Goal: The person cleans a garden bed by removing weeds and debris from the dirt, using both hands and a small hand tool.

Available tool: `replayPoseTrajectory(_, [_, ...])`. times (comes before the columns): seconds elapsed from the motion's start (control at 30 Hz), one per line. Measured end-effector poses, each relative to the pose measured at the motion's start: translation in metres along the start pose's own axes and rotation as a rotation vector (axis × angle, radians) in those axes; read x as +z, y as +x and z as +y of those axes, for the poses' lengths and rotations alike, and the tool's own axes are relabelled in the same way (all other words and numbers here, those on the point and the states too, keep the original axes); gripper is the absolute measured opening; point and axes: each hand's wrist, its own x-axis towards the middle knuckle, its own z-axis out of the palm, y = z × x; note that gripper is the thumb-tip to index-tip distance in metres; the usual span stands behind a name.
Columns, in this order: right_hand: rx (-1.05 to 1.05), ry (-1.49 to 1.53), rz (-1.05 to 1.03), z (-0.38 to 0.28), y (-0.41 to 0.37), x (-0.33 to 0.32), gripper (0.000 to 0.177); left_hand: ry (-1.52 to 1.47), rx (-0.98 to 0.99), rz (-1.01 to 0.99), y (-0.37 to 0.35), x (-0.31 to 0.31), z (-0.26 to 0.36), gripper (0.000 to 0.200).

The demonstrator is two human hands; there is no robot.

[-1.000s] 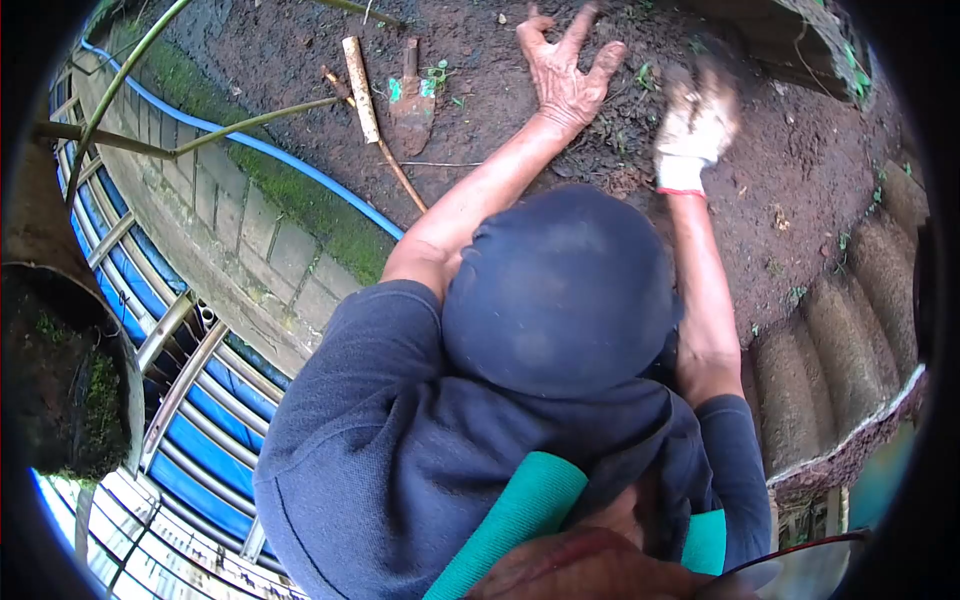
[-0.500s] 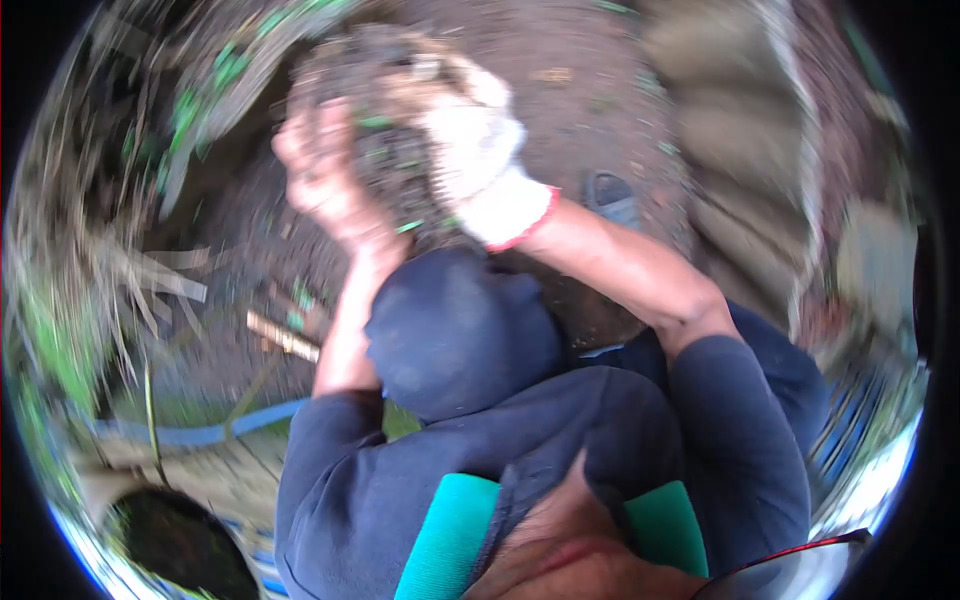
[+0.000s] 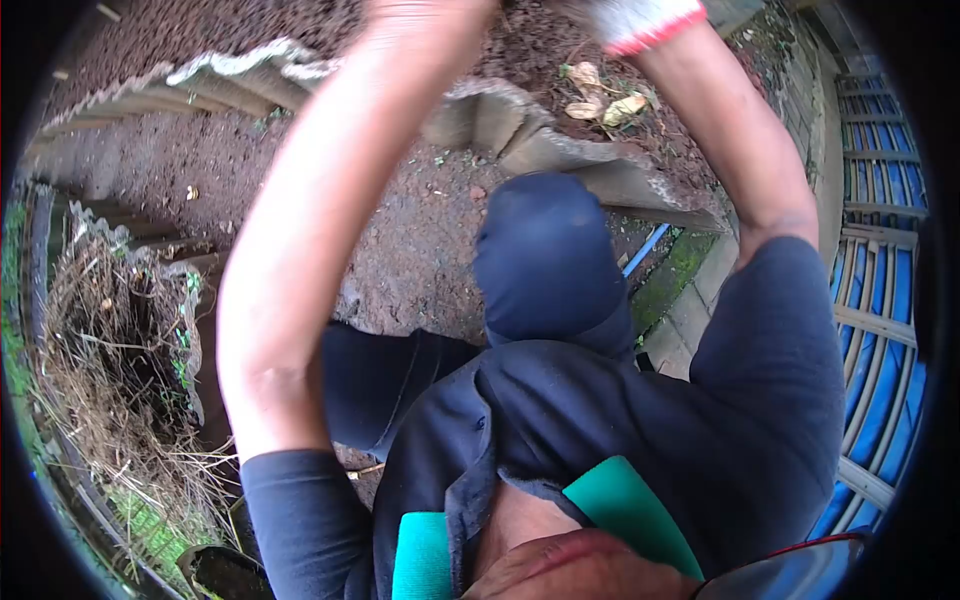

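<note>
Both my arms reach forward over a bed of dark soil (image 3: pixel 545 60). My left hand (image 3: pixel 432 8) is bare, smeared by motion and cut off by the top edge, so its fingers are hidden. A white knit glove with a red cuff covers my right hand (image 3: pixel 635 16); only its wrist part shows, and its fingers lie beyond the frame or out of sight. Whether either hand holds anything cannot be seen. Dry yellowish leaves (image 3: pixel 605 98) lie on the soil just below the gloved hand.
A wavy corrugated sheet (image 3: pixel 520 140) edges the soil bed ahead of my knee (image 3: pixel 550 250). Bare dirt path (image 3: pixel 410 240) runs alongside. To the left, dry grass and stalks (image 3: pixel 110 340) fill another edged bed. Slatted fencing with blue sheeting (image 3: pixel 880 300) stands at right.
My body has turned from the dry-grass side toward the other soil bed. Both hands, earlier around a blurred clump of soil and plant debris, have moved forward to the top edge.
</note>
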Motion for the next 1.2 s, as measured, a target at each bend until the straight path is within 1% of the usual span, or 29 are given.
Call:
replayPoseTrajectory(0.1, [-0.009, -0.024, 0.107, -0.054, -0.039, -0.078, 0.035, -0.064, -0.18, 0.021, -0.04, 0.066, -0.07, 0.029])
replayPoseTrajectory(0.17, [0.073, -0.045, 0.252, -0.069, -0.076, -0.109, 0.033, -0.011, -0.338, -0.094, -0.059, 0.076, -0.119, 0.036])
replayPoseTrajectory(0.2, [0.051, -0.149, 0.384, -0.07, -0.092, -0.122, 0.032, 0.155, -0.411, -0.213, -0.067, 0.066, -0.144, 0.042])
replayPoseTrajectory(0.23, [0.142, -0.132, 0.463, -0.073, -0.111, -0.13, 0.026, 0.549, -0.38, -0.222, -0.067, 0.056, -0.152, 0.043])
replayPoseTrajectory(0.27, [0.128, -0.402, 0.496, -0.074, -0.124, -0.161, 0.023, 0.942, -0.365, -0.231, -0.068, 0.046, -0.16, 0.044])
replayPoseTrajectory(0.3, [0.119, -0.676, 0.516, -0.076, -0.138, -0.193, 0.02, 0.956, -0.346, -0.305, -0.057, 0.035, -0.145, 0.045])
replayPoseTrajectory(0.33, [0.075, -0.891, 0.542, -0.082, -0.148, -0.206, 0.018, 0.969, -0.138, -0.316, -0.049, 0.017, -0.147, 0.044])
replayPoseTrajectory(0.37, [0.161, -1.164, 0.586, -0.092, -0.153, -0.215, 0.02, 0.88, -0.249, -0.385, -0.033, 0.004, -0.125, 0.046])
replayPoseTrajectory(0.4, [0.246, -1.318, 0.503, -0.096, -0.159, -0.222, 0.023, 0.796, -0.365, -0.445, -0.017, -0.008, -0.103, 0.048])
replayPoseTrajectory(0.43, [0.327, -1.471, 0.407, -0.1, -0.164, -0.228, 0.028, 1.228, -0.273, -0.507, -0.002, -0.036, -0.087, 0.036])
replayPoseTrajectory(0.47, [0.402, -1.624, 0.3, -0.103, -0.164, -0.232, 0.034, 1.314, -0.234, -0.603, 0.004, -0.045, -0.061, 0.035])
replayPoseTrajectory(0.5, [0.473, -1.776, 0.183, -0.103, -0.16, -0.233, 0.04, 1.208, -0.387, -0.617, 0.013, -0.07, -0.043, 0.031])
replayPoseTrajectory(0.53, [0.529, -1.815, 0.152, -0.095, -0.159, -0.217, 0.053, 1.107, -0.483, -0.488, 0.007, -0.077, -0.02, 0.029])
replayPoseTrajectory(0.57, [0.718, -1.842, 0.067, -0.081, -0.152, -0.225, 0.059, 1.211, -0.399, -0.464, 0.002, -0.087, 0.002, 0.026])
replayPoseTrajectory(0.6, [0.545, -1.965, 0.051, -0.059, -0.153, -0.228, 0.055, 1.266, -0.341, -0.427, -0.003, -0.1, 0.023, 0.026])
replayPoseTrajectory(0.63, [0.362, -2.073, 0.023, -0.038, -0.148, -0.222, 0.054, 1.206, -0.412, -0.286, -0.01, -0.118, 0.041, 0.025])
replayPoseTrajectory(0.67, [0.589, -2.043, 0.012, -0.027, -0.125, -0.216, 0.056, 1.223, -0.47, -0.2, -0.018, -0.141, 0.062, 0.024])
replayPoseTrajectory(0.7, [0.572, -1.825, -0.092, -0.025, -0.105, -0.203, 0.055, 1.24, -0.524, -0.106, -0.026, -0.169, 0.082, 0.023])
replayPoseTrajectory(0.77, [0.241, -2.095, -0.253, -0.013, -0.08, -0.195, 0.051, 1.269, -0.572, -0.008, -0.061, -0.241, 0.122, 0.026])
replayPoseTrajectory(0.8, [0.216, -2.297, -0.357, -0.014, -0.069, -0.16, 0.047, 1.422, -0.559, 0.088, -0.088, -0.25, 0.137, 0.023])
replayPoseTrajectory(0.83, [0.165, -2.448, -0.408, -0.01, -0.057, -0.133, 0.045, 1.656, -0.581, 0.047, -0.119, -0.285, 0.159, 0.025])
replayPoseTrajectory(0.87, [0.106, -2.599, -0.457, -0.008, -0.044, -0.106, 0.045, 1.947, -0.464, -0.101, -0.158, -0.316, 0.175, 0.026])
replayPoseTrajectory(0.9, [-0.186, -2.622, -0.52, -0.002, -0.033, -0.096, 0.04, 2.086, -0.758, -0.065, -0.198, -0.344, 0.19, 0.032])
replayPoseTrajectory(0.97, [-0.351, -2.417, -0.735, 0.038, -0.012, -0.053, 0.042, 2.078, -0.9, 0.066, -0.296, -0.39, 0.203, 0.062])
replayPoseTrajectory(1.03, [-0.381, -2.117, -0.993, 0.108, -0.021, 0.011, 0.044, 1.917, -0.907, 0.343, -0.38, -0.415, 0.196, 0.106])
replayPoseTrajectory(1.07, [-0.354, -1.945, -1.144, 0.151, -0.033, 0.05, 0.045, 1.947, -0.901, 0.446, -0.412, -0.411, 0.192, 0.114])
replayPoseTrajectory(1.1, [-0.251, -1.819, -1.284, 0.191, -0.046, 0.057, 0.049, 1.97, -0.89, 0.543, -0.438, -0.405, 0.184, 0.122])
replayPoseTrajectory(1.17, [-0.179, -1.669, -1.525, 0.28, -0.08, 0.052, 0.065, 2.044, -0.839, 0.648, -0.499, -0.403, 0.16, 0.132])
replayPoseTrajectory(1.2, [-0.154, -1.558, -1.542, 0.326, -0.101, 0.039, 0.063, 2.001, -0.832, 0.719, -0.517, -0.396, 0.146, 0.135])
